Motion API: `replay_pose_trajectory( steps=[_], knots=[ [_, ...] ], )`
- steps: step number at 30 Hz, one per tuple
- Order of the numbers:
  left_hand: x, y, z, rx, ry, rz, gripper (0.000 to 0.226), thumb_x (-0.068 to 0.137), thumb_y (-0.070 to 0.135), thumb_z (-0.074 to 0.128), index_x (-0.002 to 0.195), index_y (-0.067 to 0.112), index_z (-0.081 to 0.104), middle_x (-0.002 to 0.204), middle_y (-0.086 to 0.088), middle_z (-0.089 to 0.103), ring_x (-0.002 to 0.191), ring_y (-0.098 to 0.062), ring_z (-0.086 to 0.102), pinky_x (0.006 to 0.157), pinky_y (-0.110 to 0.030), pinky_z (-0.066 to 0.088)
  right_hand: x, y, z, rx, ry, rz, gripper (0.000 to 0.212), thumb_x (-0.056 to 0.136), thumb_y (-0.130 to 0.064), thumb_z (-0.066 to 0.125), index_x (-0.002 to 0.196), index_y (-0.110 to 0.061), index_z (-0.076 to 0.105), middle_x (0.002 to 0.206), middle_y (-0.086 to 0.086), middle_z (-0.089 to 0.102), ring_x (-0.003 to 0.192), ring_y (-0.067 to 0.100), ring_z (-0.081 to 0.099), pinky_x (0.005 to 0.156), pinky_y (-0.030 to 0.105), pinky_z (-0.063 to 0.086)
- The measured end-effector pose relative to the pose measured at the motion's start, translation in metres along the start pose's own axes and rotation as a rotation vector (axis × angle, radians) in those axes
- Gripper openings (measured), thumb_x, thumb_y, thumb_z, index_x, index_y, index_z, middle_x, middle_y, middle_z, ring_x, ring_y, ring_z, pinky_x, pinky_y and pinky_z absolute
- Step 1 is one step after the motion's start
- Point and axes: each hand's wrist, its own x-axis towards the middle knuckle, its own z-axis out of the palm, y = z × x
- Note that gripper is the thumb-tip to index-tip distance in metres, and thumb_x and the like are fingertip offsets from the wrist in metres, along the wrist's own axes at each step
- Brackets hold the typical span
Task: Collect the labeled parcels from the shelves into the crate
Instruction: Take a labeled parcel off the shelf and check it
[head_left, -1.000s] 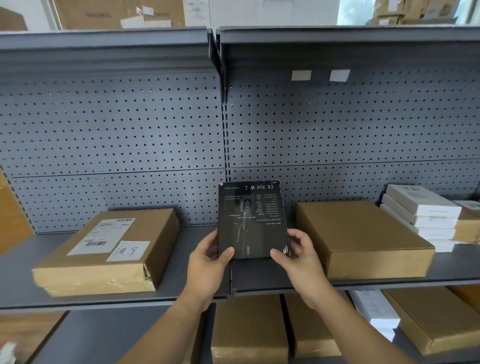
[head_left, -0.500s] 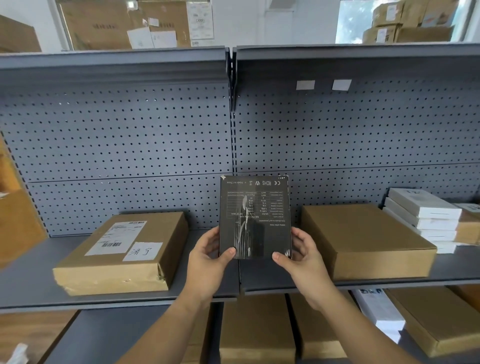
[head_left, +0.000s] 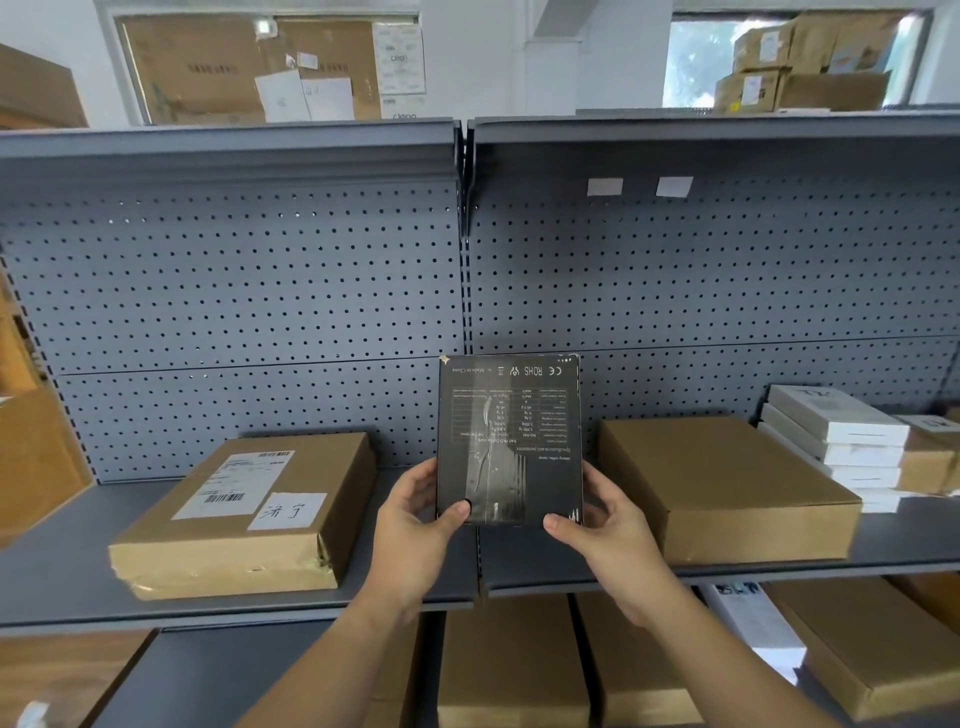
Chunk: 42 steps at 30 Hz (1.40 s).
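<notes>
- Parcels lie on a grey metal shelf unit with a perforated back panel (head_left: 234, 291), which fills the view behind and on both sides of the hands.
- Just right of the right hand, a large plain brown cardboard box (head_left: 727, 488) lies flat on the shelf board.
- Left of the left hand and a little apart from it, a labeled brown cardboard parcel (head_left: 244, 519) lies flat on the same board. It carries a white barcoded shipping label and a smaller white slip with handwriting.
- Below the hands and forearms, brown cardboard boxes on the lower shelf (head_left: 514, 670) sit side by side.
- Far right of the right hand, beyond the plain box, is a stack of flat white boxes (head_left: 841, 441).
- Between the two hands, a black flat box with white printed text (head_left: 509, 441) is held upright in front of the back panel, above the shelf's front edge. Its printing is upside down.
- Grasping the black box's lower left corner, the left hand (head_left: 415, 535) has its thumb on the front face and its fingers curled behind the edge.
- Likewise, the right hand (head_left: 608, 530) grasps the lower right corner, thumb in front and fingers behind.
- Well above the right hand, two small white tags (head_left: 604, 186) sit on the back panel.
</notes>
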Motion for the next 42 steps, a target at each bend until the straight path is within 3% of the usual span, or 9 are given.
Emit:
replay_pose_trajectory(
  steps=[4,8,12,17,26,31,35,38,42],
  knots=[
    [-0.001,0.003,0.001,0.002,-0.005,-0.012,0.053,0.085,-0.004,0.075,0.127,0.026,0.06,0.118,0.011,0.07,0.109,0.003,0.065,0.092,-0.017,0.053,-0.002,-0.003,-0.001,-0.002,-0.004,-0.004,0.083,0.083,0.003,0.08,0.152,-0.027,0.044,0.131,-0.011,0.067,0.111,-0.009,0.064,0.086,0.015,0.055],
    [-0.001,0.004,0.0,-0.002,0.003,-0.03,0.052,0.087,-0.005,0.073,0.122,0.031,0.06,0.117,0.013,0.07,0.109,0.003,0.064,0.099,-0.025,0.052,-0.003,-0.003,-0.002,0.01,-0.026,-0.017,0.075,0.085,-0.004,0.08,0.147,-0.031,0.047,0.138,-0.014,0.06,0.118,-0.003,0.062,0.088,0.018,0.055],
    [0.0,0.007,-0.002,-0.009,-0.014,-0.065,0.051,0.09,-0.007,0.068,0.127,0.028,0.058,0.122,0.01,0.07,0.113,0.001,0.064,0.106,-0.029,0.049,-0.005,-0.006,-0.002,0.191,-0.071,-0.011,0.054,0.087,-0.016,0.071,0.135,-0.032,0.053,0.133,-0.006,0.068,0.123,0.015,0.064,0.104,0.04,0.053],
    [0.0,0.008,-0.002,-0.002,-0.055,-0.12,0.053,0.095,-0.007,0.061,0.138,0.022,0.054,0.126,0.01,0.068,0.12,-0.002,0.061,0.113,-0.042,0.045,-0.005,-0.011,-0.001,0.366,-0.131,0.04,0.043,0.088,-0.023,0.061,0.129,-0.022,0.049,0.126,0.019,0.069,0.116,0.038,0.067,0.094,0.058,0.056],
    [-0.001,0.016,0.003,0.069,-0.088,-0.101,0.05,0.097,-0.003,0.06,0.131,0.034,0.054,0.129,0.016,0.064,0.124,0.004,0.055,0.115,-0.03,0.039,-0.011,-0.021,0.002,0.33,-0.14,0.03,0.034,0.103,-0.011,0.048,0.135,-0.012,0.06,0.126,0.012,0.072,0.122,0.03,0.066,0.099,0.051,0.054],
    [-0.007,0.026,0.015,0.316,-0.011,0.147,0.056,0.091,0.018,0.074,0.139,0.036,0.05,0.13,0.01,0.049,0.114,0.005,0.049,0.1,-0.012,0.038,-0.016,-0.028,0.013,0.208,-0.044,-0.066,0.031,0.103,-0.012,0.055,0.13,-0.023,0.064,0.12,0.001,0.075,0.116,0.02,0.07,0.095,0.046,0.058],
    [-0.02,0.054,0.038,0.173,-0.181,0.089,0.042,0.096,0.037,0.065,0.135,0.044,0.053,0.128,0.018,0.056,0.115,-0.003,0.058,0.092,-0.02,0.048,-0.025,-0.032,0.03,0.094,-0.007,-0.188,0.038,0.1,-0.011,0.061,0.134,-0.028,0.063,0.124,-0.011,0.073,0.119,0.009,0.067,0.101,0.037,0.055],
    [-0.022,0.065,0.036,0.057,-0.191,0.027,0.046,0.092,0.04,0.07,0.135,0.043,0.051,0.118,0.027,0.064,0.11,0.009,0.06,0.086,-0.014,0.05,-0.03,-0.028,0.035,0.003,-0.026,-0.194,0.039,0.102,-0.021,0.059,0.136,-0.041,0.058,0.132,-0.027,0.065,0.127,-0.003,0.058,0.111,0.035,0.048],
    [-0.018,0.064,0.024,0.081,-0.156,0.003,0.055,0.083,0.029,0.083,0.129,0.035,0.053,0.111,0.017,0.073,0.102,0.002,0.069,0.086,-0.022,0.056,-0.031,-0.021,0.033,-0.072,-0.124,-0.152,0.036,0.104,-0.016,0.055,0.131,-0.039,0.061,0.137,-0.019,0.064,0.132,-0.003,0.053,0.117,0.029,0.04]
  ],
)
